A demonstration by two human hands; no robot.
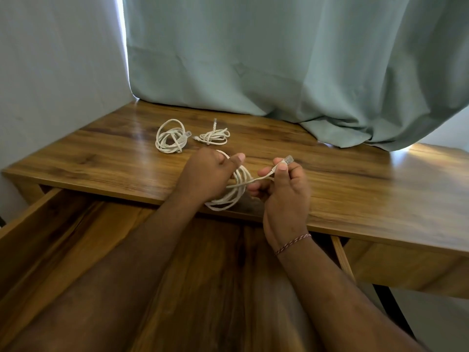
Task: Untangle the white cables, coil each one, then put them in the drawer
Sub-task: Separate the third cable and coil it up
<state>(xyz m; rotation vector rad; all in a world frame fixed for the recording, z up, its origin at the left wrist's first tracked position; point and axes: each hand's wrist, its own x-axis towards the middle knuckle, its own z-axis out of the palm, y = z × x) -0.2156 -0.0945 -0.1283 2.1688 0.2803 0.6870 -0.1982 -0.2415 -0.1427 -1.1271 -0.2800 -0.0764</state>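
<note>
Cables: three white, light and limp, judged prone to springing open unless gripped across all loops. Left to right: one coiled cable [170,136] and a smaller bundle [215,137] lie on the desk [355,189] beyond the left hand [206,174], untouched. The third coil [234,189] is gripped by that hand's curled fingers. Its plug end [285,161] is pinched in the right hand [281,189]. The drawer [63,237] stands open beneath both forearms.
</note>
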